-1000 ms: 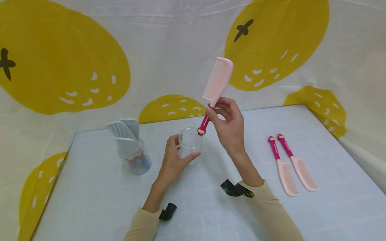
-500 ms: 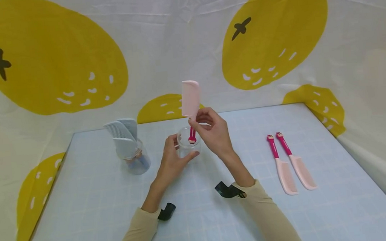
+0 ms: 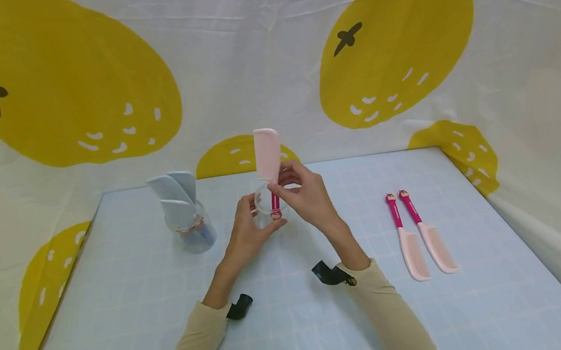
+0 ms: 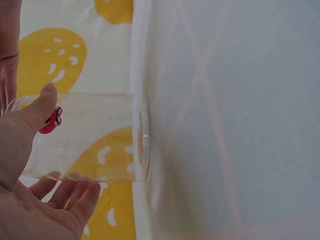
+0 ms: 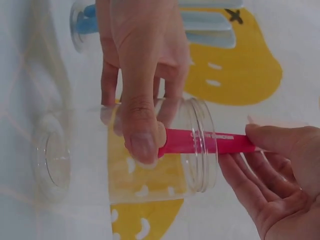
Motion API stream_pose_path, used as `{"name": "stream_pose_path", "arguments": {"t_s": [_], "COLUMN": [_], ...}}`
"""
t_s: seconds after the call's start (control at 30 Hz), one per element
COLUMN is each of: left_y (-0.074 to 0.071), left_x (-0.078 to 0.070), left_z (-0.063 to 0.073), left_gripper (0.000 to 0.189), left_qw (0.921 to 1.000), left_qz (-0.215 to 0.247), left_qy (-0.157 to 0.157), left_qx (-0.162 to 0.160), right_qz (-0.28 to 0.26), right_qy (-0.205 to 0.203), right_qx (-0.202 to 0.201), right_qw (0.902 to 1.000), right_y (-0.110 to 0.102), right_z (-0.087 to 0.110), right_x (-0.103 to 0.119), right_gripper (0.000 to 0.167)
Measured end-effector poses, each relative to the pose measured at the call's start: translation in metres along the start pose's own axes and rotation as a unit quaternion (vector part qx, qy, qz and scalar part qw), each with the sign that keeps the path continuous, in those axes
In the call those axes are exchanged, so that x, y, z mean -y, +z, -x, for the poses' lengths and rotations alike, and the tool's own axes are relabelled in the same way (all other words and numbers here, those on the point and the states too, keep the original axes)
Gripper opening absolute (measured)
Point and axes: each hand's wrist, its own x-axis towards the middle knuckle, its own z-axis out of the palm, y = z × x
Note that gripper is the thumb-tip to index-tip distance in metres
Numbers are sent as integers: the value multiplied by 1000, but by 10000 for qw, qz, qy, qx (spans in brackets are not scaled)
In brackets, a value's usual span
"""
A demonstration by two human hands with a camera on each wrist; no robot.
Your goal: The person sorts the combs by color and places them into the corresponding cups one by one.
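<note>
The step seems to be insertion: the right hand (image 3: 310,195) pinches with its fingers a pale-pink plastic comb (image 3: 266,153), its magenta handle (image 5: 179,141) partly inside the clear cylindrical jar (image 4: 95,142) that the left hand (image 3: 246,238) holds with curled fingers, so next probably needs gentle lowering.

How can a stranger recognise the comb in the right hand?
On the blue table, the left hand holds a clear jar. The right hand pinches this pink comb, its handle reaching into the jar. Unlike the two pink combs lying at right, it is nearly upright.
</note>
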Motion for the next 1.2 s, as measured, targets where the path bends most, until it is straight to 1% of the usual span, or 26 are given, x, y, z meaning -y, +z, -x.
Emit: {"name": "stream_pose_path", "arguments": {"t_s": [0.1,0.27,0.53,0.67,0.73,0.87,0.93,1.0,1.1,1.2], "left_y": [0,0,-2,-3,-3,-1,-1,-1,0,0], "left_x": [0,1,5,5,5,4,3,3,3,3], "left_z": [0,-1,-2,-3,-3,-2,-2,-1,-1,-1], "left_gripper": [82,82,79,76,76,79,80,81,81,81], "left_qw": [10000,10000,9991,9984,9984,9991,9994,9995,9996,9997], "left_qz": [29,35,137,159,135,0,-68,-137,-156,-149], "left_qy": [31,86,402,541,547,414,340,270,231,191], "left_qx": [-16,-7,0,-12,-18,3,11,-1,-24,-22], "right_qz": [195,532,875,1115,1320,2008,2355,2497,2476,2283], "right_qy": [-128,-184,-341,-475,-548,-613,-594,-508,-256,94], "right_qx": [152,368,795,1014,1068,883,761,720,753,837], "right_qw": [9996,9977,9924,9874,9840,9737,9671,9643,9656,9699], "right_y": [1,3,3,2,2,1,0,-2,-5,-9], "right_z": [-1,-1,0,1,2,5,7,7,6,5], "right_x": [0,-1,-3,-2,-1,0,1,1,0,0], "right_gripper": [34,29,24,20,18,17,19,23,30,35]}}
